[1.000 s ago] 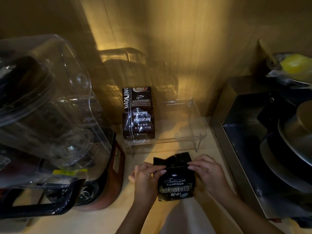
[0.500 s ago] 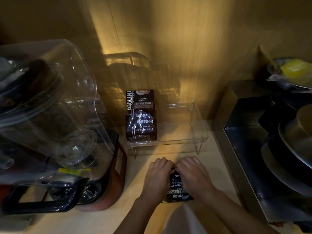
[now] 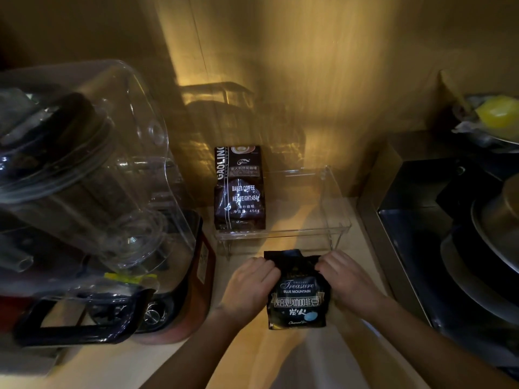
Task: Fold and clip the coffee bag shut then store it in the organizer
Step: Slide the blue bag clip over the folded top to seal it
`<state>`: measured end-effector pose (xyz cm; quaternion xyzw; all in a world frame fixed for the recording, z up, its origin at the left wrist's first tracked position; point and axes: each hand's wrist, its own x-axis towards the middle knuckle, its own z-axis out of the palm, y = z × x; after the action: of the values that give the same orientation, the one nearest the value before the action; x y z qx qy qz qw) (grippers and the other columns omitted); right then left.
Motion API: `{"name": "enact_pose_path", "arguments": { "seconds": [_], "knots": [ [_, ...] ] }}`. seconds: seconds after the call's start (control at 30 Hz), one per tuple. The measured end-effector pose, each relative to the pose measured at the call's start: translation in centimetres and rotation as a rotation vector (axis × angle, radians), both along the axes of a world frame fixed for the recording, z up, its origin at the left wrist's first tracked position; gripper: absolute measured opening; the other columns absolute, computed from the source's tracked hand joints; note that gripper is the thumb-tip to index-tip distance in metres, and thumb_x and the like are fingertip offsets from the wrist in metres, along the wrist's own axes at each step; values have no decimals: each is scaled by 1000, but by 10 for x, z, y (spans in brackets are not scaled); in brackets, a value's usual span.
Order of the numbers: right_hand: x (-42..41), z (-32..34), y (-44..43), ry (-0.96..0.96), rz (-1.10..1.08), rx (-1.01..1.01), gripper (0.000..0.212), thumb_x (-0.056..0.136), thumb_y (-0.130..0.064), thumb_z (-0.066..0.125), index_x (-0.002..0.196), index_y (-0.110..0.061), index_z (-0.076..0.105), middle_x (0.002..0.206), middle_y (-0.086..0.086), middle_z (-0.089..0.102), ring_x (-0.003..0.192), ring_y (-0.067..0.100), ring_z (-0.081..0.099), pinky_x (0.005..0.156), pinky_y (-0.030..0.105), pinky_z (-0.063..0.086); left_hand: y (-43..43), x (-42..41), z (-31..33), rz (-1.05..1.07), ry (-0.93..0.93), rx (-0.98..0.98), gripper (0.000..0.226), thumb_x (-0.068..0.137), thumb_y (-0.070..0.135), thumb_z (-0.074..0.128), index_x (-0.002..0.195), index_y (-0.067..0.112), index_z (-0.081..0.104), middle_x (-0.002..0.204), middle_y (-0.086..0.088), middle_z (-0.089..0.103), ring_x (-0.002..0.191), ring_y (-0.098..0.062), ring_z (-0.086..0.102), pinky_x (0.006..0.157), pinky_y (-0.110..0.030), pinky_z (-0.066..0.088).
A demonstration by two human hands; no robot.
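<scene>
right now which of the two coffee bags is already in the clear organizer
The brown Gaoling bag, standing at the left end of the organizer. The black Treasure bag lies on the counter in front, held by both hands.

A small black foil coffee bag (image 3: 298, 297) with silver "Treasure Blue Mountain" lettering and a pale blue oval near its bottom stood on the light wooden counter, its printed face toward the camera. Its top edge was crumpled and bent over, not flat, and no clip showed on it. It sat just in front of a clear acrylic open-topped organizer tray (image 3: 335, 220) raised on short legs against the back wall. Inside the tray's left end a taller dark brown coffee bag (image 3: 238, 189) marked "Baked Coffee" stood upright; the right part of the tray held nothing.
</scene>
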<state>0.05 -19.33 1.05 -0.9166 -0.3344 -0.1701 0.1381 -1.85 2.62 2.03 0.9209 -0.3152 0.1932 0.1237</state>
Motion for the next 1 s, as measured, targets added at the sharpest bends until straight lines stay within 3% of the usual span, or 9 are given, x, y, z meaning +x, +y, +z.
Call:
{"name": "enact_pose_path", "arguments": {
  "seconds": [0.1, 0.23, 0.33, 0.43, 0.67, 0.77, 0.83, 0.9, 1.0],
  "knots": [
    [-1, 4, 1, 21, -3, 66, 5, 67, -4, 63, 71, -2, 65, 66, 12, 66, 60, 25, 61, 57, 25, 47, -4, -1, -1, 39, 9, -15, 14, 81, 18, 46, 78, 11, 57, 69, -6, 62, 67, -18, 43, 60, -27, 29],
    [-2, 8, 4, -30, 4, 50, 11, 74, -15, 59, 71, -9, 67, 65, 6, 67, 59, 20, 60, 61, 25, 33, -16, -1, -1, -8, 28, 84, 19, 69, 20, 69, 86, 14, 64, 74, -2, 67, 65, -18, 59, 57, -27, 43],
    [-2, 7, 14, -58, 33, -2, 4, 72, -13, 61, 73, -12, 64, 68, 2, 67, 61, 19, 59, 63, 25, 30, -28, 1, 0, -13, 76, 39, 26, 57, 13, 80, 77, 11, 63, 67, -3, 65, 59, -19, 57, 52, -25, 44],
    [-3, 2, 26, -38, 24, 7, 19, 61, -8, 77, 70, -11, 60, 64, 3, 64, 58, 19, 56, 62, 25, 29, -34, 1, 1, 35, 102, 18, 28, 51, 12, 81, 69, 12, 59, 61, -2, 60, 52, -18, 53, 49, -26, 41],
    [2, 4, 24, -30, -16, 27, 29, 52, -5, 84, 62, -9, 58, 58, 6, 65, 51, 20, 57, 46, 22, 45, -22, 12, 8, 21, 129, 51, 18, 63, 15, 77, 67, 14, 60, 62, -1, 64, 57, -19, 57, 47, -24, 43],
    [6, 6, 18, -8, -38, 87, 22, 68, -17, 78, 58, -10, 59, 54, 5, 65, 48, 19, 59, 44, 20, 47, -12, 15, 7, 64, 238, -88, 12, 75, 18, 69, 67, 11, 64, 62, -4, 66, 60, -21, 60, 48, -28, 48],
    [6, 8, 15, 7, -84, 128, 28, 76, -30, 62, 54, -12, 57, 50, 2, 62, 46, 18, 57, 42, 19, 44, -5, 15, 4, 142, 317, -222, 19, 80, 25, 67, 67, 11, 64, 65, -6, 66, 64, -21, 60, 53, -31, 48],
    [5, 8, 16, 0, -71, 102, 26, 76, -27, 59, 54, -13, 58, 51, 1, 63, 48, 17, 57, 44, 20, 43, -2, 15, 2, 197, 358, -270, 23, 81, 28, 67, 66, 10, 63, 66, -6, 65, 66, -20, 58, 55, -32, 45],
    [8, 13, 13, 41, -19, 74, 6, 67, -10, 72, 69, -11, 66, 66, 3, 70, 60, 19, 61, 59, 26, 40, 1, 13, 0, 188, 354, -272, 11, 84, 16, 62, 75, 9, 65, 72, -7, 67, 72, -23, 59, 58, -34, 46]
  ]
}}
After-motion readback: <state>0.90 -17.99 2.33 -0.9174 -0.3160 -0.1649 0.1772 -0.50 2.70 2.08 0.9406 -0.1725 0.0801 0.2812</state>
